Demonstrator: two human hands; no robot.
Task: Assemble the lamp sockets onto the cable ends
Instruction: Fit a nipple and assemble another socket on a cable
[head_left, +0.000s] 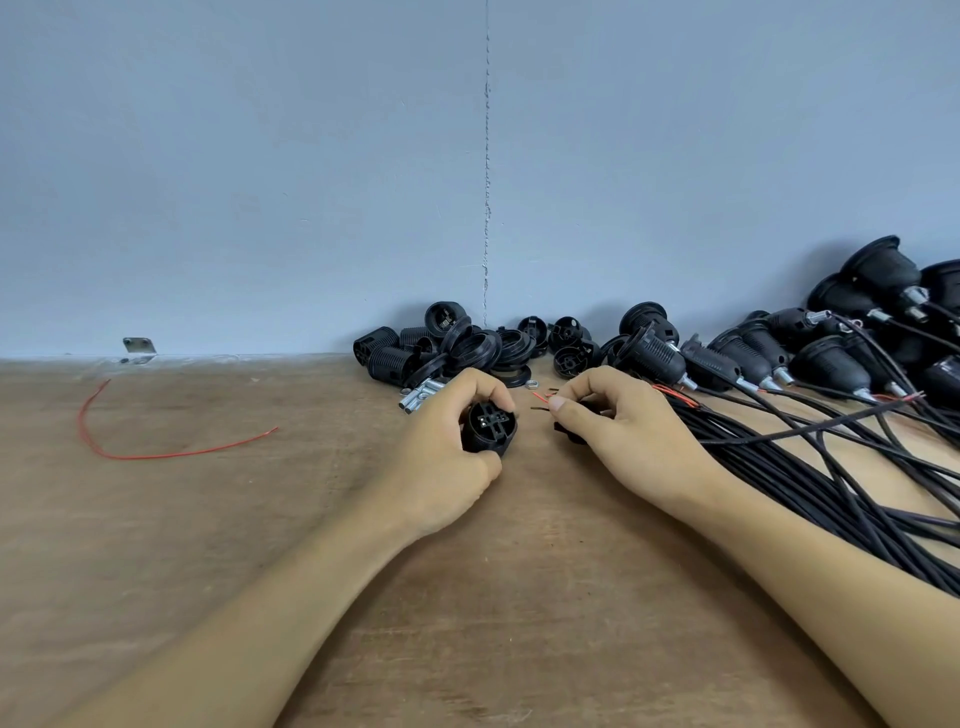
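Above a wooden counter, a socket is gripped by the left hand, cable wires pinched by the right hand; splayed strands could be misfed.

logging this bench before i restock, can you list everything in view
socket body: one, black, gripped in the left hand
cable end: one, red and black leads, pinched by the right hand's fingers
loose socket parts: a pile, black, back centre by the wall
wired sockets: a pile, black, back right
cables: a bundle, black, right side of the table
metal tubes: a few, silver, in front of the loose parts
nut: one, silver, beyond the hands
red wire: one, red, curved, left on the table
bracket: one, metal, left at the wall's foot
table: one, brown wood
wall: blue-grey, behind
left hand: centre
right hand: centre right
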